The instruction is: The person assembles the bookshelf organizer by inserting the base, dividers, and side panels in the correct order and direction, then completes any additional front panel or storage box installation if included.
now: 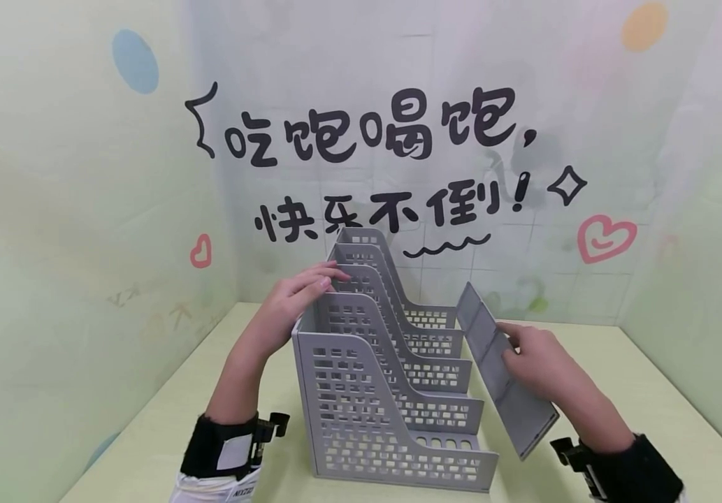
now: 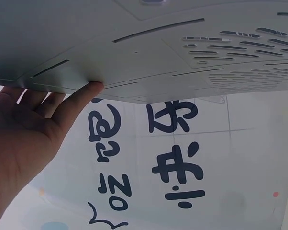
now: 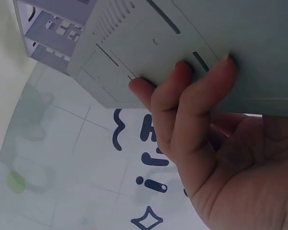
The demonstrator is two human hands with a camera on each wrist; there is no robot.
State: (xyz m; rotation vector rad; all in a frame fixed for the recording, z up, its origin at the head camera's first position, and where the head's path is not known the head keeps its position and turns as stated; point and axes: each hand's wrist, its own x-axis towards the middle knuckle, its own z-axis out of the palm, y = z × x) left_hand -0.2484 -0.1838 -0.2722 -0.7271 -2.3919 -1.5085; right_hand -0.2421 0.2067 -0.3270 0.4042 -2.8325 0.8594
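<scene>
A grey plastic file organizer (image 1: 398, 398) with several upright dividers and brick-patterned slots stands on the table. At its tall left side, my left hand (image 1: 298, 300) grips the upper edge. The left wrist view shows the thumb (image 2: 82, 100) against the slotted outer face (image 2: 149, 57), with the other fingers partly hidden beyond the edge. Just right of the organizer's low front, a long flat grey panel (image 1: 499, 370) is held tilted by my right hand (image 1: 539, 360). In the right wrist view, several fingertips press the slotted face of that panel (image 3: 134, 57); the thumb is mostly hidden behind it.
The pale yellow table (image 1: 593, 363) extends on both sides of the organizer. Behind it rises a printed backdrop (image 1: 361, 63) with large black characters, hearts and coloured dots, and side walls flank the table.
</scene>
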